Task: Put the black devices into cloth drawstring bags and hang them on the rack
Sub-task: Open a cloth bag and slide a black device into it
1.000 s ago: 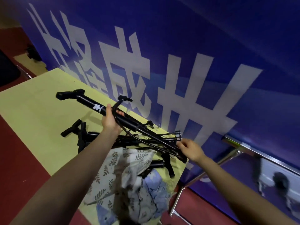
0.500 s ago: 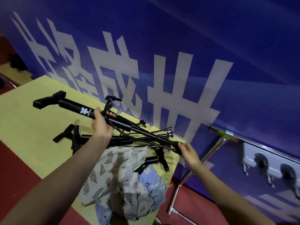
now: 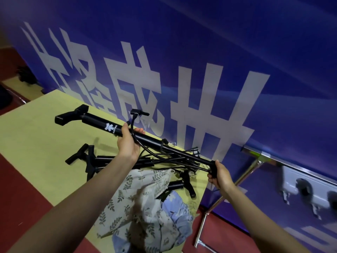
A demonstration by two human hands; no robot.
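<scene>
Here we are lifting one long black tube-shaped device (image 3: 138, 136), a pump-like barrel with a T-handle and a thin black hose, clear of the other black devices (image 3: 113, 160) heaped on the pale yellow tabletop (image 3: 32, 143). To do this well, we judge that we should keep the barrel level and raise it slowly, since its hose loops down towards the heap and could snag and drag another device along. Then we would turn its narrow end towards the leaf-printed cream cloth drawstring bag (image 3: 138, 196), which lies crumpled just on our side of the heap, partly over a light blue cloth bag (image 3: 175, 212).

Our left hand (image 3: 127, 143) wraps the middle of the barrel, fingers (image 3: 139, 130) curled over its far side, just beside the white logo. Our right hand (image 3: 219, 177) clamps the narrow end piece, fingers closed round it. So the device spans between both hands, above the heap and not touching the tabletop. The silver metal rack (image 3: 255, 168) stands past the tabletop's right end, near our right hand.
</scene>
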